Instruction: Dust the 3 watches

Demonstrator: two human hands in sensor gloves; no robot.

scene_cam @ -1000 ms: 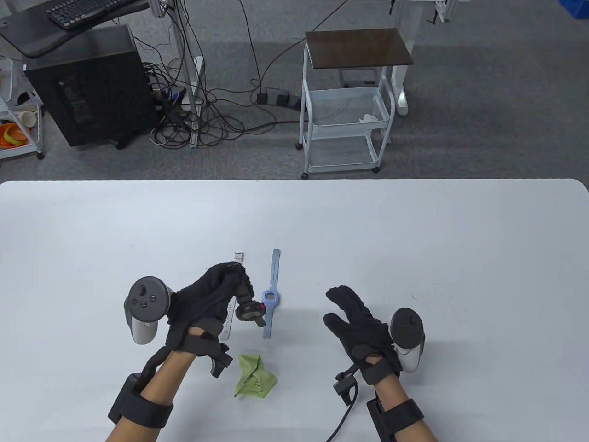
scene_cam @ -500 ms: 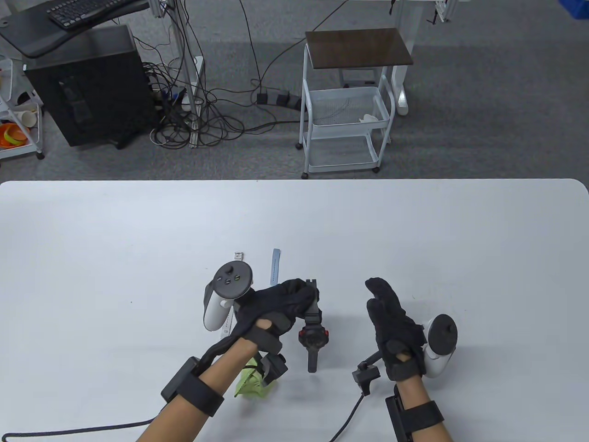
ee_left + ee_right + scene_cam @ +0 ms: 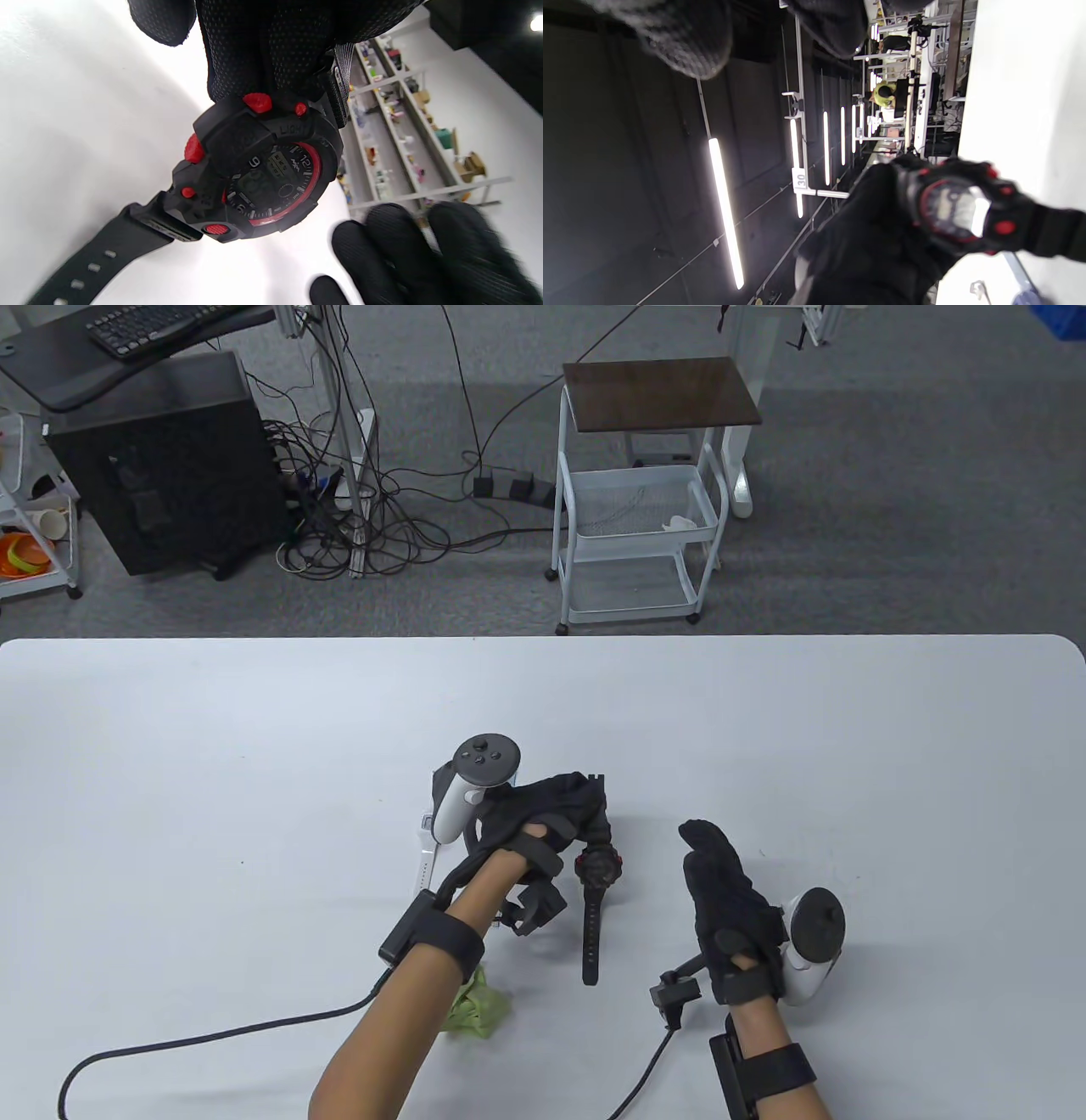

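My left hand point(image 3: 585, 810) pinches the upper strap of a black watch with red buttons point(image 3: 598, 869); its lower strap hangs toward me over the white table point(image 3: 254, 746). In the left wrist view the watch face point(image 3: 271, 178) points at the camera below my gloved fingers point(image 3: 271, 46). My right hand point(image 3: 708, 853) stands on edge just right of the watch, fingers straight, holding nothing. The right wrist view shows the watch point(image 3: 954, 209) in the left glove point(image 3: 874, 237). A white watch point(image 3: 424, 861) lies half hidden behind the left tracker. The blue watch is hidden. A green cloth point(image 3: 484, 1014) lies under my left forearm.
A cable point(image 3: 212, 1035) trails from my left wrist across the near table, and another point(image 3: 645, 1069) from the right wrist. Beyond the far edge stand a white trolley point(image 3: 645, 500) and a black computer tower point(image 3: 161, 466) on the floor.
My left hand has carried the black watch rightward from above the white and blue watches to the middle. My right hand shifted right and turned upright on its edge.
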